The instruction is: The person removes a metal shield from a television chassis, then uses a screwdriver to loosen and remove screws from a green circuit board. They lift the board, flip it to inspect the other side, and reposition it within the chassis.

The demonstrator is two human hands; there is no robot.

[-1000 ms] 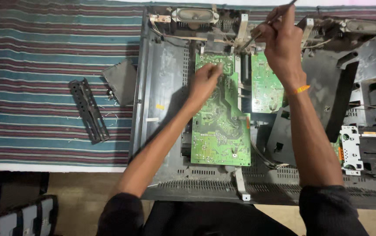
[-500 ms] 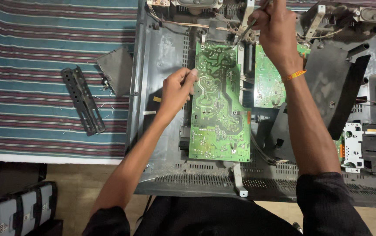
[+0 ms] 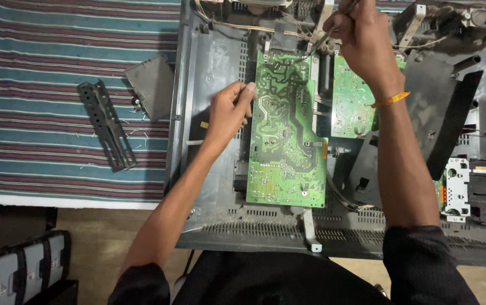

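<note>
Item 1, large green circuit board (image 3: pixel 285 135): lies solder side up inside the grey metal chassis (image 3: pixel 212 68), long axis running from the chassis near edge to its far edge.

Item 2, left hand (image 3: pixel 229 113): rests at the board's left edge, about midway along it; fingers (image 3: pixel 247 90) curled closed, tips touching or just beside that edge. The board lies directly to the right of these fingers. Whether they pinch anything cannot be told.

Item 3, right hand (image 3: pixel 364 42): at the chassis far edge, above the board's far right corner; fingers closed around a thin dark tool (image 3: pixel 326 35) whose tip points down-left toward that corner. This hand is the nearer one to the corner; the left is nearer the board's long side.

Item 4, smaller green board (image 3: pixel 349 104): just beside the large board on its right, partly under the right wrist.

Item 5, chassis as container: holds both boards, a wire bundle (image 3: pixel 254 27) along the far edge, and a black plastic panel (image 3: pixel 432 121) at right.

Item 6, striped cloth (image 3: pixel 45 68), left of the chassis: carries 1 perforated metal bracket (image 3: pixel 106 125) and 1 grey metal plate (image 3: pixel 151 86).
</note>
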